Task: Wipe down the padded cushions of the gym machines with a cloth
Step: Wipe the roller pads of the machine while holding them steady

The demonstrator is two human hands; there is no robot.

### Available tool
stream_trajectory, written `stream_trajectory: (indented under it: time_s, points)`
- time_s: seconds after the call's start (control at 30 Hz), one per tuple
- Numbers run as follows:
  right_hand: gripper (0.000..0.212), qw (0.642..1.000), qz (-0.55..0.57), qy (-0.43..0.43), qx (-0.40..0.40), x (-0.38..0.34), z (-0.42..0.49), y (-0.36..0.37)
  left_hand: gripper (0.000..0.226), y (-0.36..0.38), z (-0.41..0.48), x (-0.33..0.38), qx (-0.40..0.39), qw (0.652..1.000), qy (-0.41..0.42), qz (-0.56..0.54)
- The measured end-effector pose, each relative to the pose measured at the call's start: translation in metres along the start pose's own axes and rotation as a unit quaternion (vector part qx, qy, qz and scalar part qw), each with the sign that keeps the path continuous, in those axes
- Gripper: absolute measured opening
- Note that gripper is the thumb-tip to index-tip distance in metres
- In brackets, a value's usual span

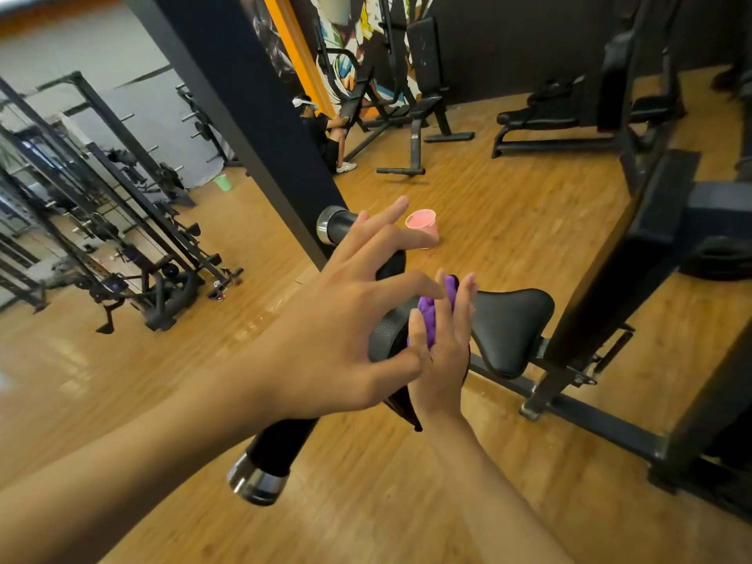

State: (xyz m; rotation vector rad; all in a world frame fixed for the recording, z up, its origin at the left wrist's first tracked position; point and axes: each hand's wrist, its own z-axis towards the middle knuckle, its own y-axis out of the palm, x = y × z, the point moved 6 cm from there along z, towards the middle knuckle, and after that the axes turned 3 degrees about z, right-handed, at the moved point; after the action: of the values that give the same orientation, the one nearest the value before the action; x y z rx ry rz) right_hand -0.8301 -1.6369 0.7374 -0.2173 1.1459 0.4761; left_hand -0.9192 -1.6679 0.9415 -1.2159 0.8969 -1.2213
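Both hands are in view over the machine. My left hand (346,323) comes in from seven o'clock, fingers fanned wide and a little bent, grasping nothing. It hangs over the black roller pad (280,437); I cannot tell whether it touches it. The roller runs from a chrome end cap (254,480) low at six o'clock up under that hand to a second cap near the centre of the view.

My right hand (441,360) rises from five o'clock, back toward me, fingers nearly straight and close together, thumb laid alongside. Under the palm sits the purple cloth (429,323), bunched and bulging out between thumb and forefinger, with a bit showing by the fingertips. The hand presses it flat against the perforated black pad (384,333), which curves just at nine o'clock of the cloth. The left thumb lies right beside the base of the right thumb.

At three o'clock of the right hand is the black saddle seat (508,323), close to the fingers, mounted on a dark steel frame bar (590,417) that runs off toward four o'clock across the wooden floor (407,502).

At twelve o'clock of the left hand, a pink cup (423,225) stands on the floor, partly behind a fingertip. A broad dark pillar (244,116) slants from eleven o'clock down to the centre. Beyond it at twelve, a person (325,136) sits on a machine, with an upright padded bench (423,46) at one o'clock. Weight racks (122,197) fill nine o'clock, a green bucket (223,183) beside them.
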Motion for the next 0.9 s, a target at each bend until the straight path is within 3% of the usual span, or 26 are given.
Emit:
stream_trajectory:
  time_s: [0.2,0.43,0.53,0.67,0.8,0.9]
  points:
    - [0.066,0.994,0.095,0.046,0.012,-0.005,-0.056,0.001,0.040,0.002,0.009,0.002,0.012,1.000,-0.001,0.000]
    - [0.045,0.999,0.008,0.026,0.018,-0.006,0.025,-0.006,0.035,0.005,0.013,0.001,0.020,1.000,-0.008,-0.004]
    - [0.055,0.998,0.043,0.036,0.042,-0.007,-0.014,-0.007,0.034,0.007,0.020,0.001,0.019,1.000,-0.017,-0.003]
    - [0.064,0.998,0.065,0.021,0.013,-0.008,-0.044,-0.004,0.036,0.008,0.021,0.002,0.024,1.000,-0.013,-0.014]
    - [0.050,0.995,0.041,0.060,0.074,-0.008,0.025,-0.015,0.036,0.009,0.026,0.001,0.026,1.000,-0.011,-0.013]
    - [0.051,0.992,0.047,0.052,0.101,-0.013,0.020,-0.018,0.034,0.009,0.035,0.003,0.030,0.999,-0.012,-0.011]
